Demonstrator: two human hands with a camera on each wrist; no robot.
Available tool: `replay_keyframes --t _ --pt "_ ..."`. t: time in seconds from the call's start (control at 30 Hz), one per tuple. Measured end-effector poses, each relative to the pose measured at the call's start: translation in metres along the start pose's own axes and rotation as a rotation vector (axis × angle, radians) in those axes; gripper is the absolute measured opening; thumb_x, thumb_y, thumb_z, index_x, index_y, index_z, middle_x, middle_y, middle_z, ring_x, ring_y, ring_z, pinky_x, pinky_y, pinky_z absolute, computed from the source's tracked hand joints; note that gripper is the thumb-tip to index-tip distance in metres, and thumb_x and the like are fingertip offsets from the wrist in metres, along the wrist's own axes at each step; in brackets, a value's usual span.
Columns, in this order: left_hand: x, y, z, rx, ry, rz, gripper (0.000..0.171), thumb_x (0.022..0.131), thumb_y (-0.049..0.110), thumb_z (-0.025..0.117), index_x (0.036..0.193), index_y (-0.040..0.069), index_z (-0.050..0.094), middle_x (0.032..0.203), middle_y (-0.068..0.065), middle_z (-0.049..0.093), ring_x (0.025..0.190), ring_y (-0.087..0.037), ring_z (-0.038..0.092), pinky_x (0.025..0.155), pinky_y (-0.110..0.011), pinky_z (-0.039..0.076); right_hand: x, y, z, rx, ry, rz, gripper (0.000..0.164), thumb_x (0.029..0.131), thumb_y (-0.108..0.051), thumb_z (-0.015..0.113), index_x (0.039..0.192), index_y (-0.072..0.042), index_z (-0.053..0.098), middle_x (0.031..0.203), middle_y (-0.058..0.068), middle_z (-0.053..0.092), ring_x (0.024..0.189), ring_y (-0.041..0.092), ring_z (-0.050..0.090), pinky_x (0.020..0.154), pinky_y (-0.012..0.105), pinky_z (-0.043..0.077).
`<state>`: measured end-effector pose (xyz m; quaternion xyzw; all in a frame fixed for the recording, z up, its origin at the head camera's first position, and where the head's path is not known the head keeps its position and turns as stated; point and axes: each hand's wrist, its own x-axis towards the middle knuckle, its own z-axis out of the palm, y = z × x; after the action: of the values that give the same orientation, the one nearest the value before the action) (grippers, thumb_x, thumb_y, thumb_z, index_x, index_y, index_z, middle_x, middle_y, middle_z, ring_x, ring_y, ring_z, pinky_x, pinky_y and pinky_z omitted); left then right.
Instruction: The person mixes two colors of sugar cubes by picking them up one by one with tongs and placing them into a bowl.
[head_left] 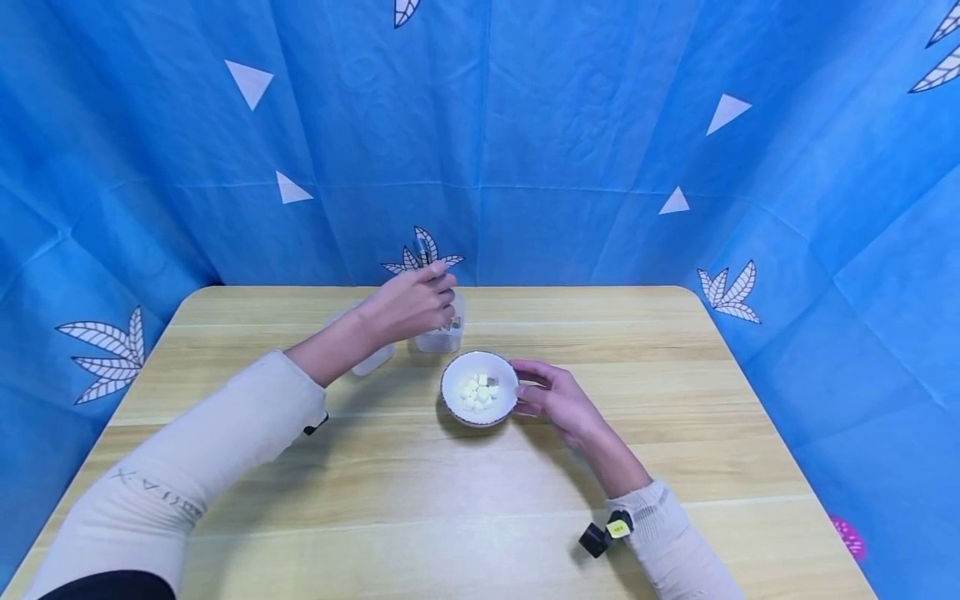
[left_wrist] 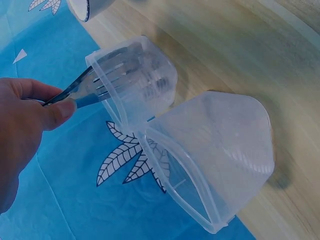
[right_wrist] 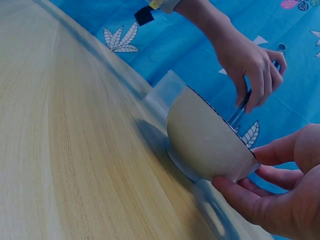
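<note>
My left hand (head_left: 411, 304) grips metal tongs (left_wrist: 82, 90) with slotted, fork-like ends. Those ends reach into a clear plastic container (left_wrist: 167, 75), where small brownish pieces show in the head view. Beside it stands a second clear container (left_wrist: 235, 130), partly hidden by my left forearm in the head view. With thumb and fingers, my right hand (head_left: 558, 402) holds the right side of a white bowl (head_left: 455, 371) with a dark-speckled rim. Several white cubes (head_left: 477, 396) lie in the bowl, along with one greyish-brown cube (head_left: 492, 381).
A light wooden table (head_left: 480, 517) lies under everything, its back edge against a blue curtain (head_left: 570, 125) with leaf and triangle prints. The containers stand near that back edge, behind and left of the bowl. A black wrist device (head_left: 596, 540) hangs at my right sleeve.
</note>
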<state>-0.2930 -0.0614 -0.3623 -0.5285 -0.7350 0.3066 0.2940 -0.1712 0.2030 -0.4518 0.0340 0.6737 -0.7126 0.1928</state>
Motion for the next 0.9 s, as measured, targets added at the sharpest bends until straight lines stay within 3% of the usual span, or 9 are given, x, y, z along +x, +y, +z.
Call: replay_keyframes --t 0.4,0.9 --pt "-0.012 -0.007 -0.001 -0.068 0.016 -0.095 0.016 0.090 0.000 0.064 0.092 0.014 0.072 0.096 0.000 0.075 0.102 -0.023 0.054 0.102 -0.038 0.036 0.000 -0.001 0.000 -0.007 -0.006 -0.005 0.050 0.092 0.004 0.054 0.141 -0.001 0.047 0.143 0.021 0.049 0.121 0.034 0.059 0.093 0.040 0.055" --pt "-0.033 -0.014 -0.008 -0.067 0.064 -0.259 0.020 0.095 0.002 0.058 0.098 0.015 0.074 0.098 0.000 0.076 0.099 -0.024 0.054 0.097 -0.041 0.035 -0.002 -0.001 0.000 -0.013 -0.003 -0.001 0.050 0.092 0.004 0.055 0.141 -0.002 0.048 0.143 0.020 0.049 0.121 0.035 0.059 0.093 0.040 0.056"
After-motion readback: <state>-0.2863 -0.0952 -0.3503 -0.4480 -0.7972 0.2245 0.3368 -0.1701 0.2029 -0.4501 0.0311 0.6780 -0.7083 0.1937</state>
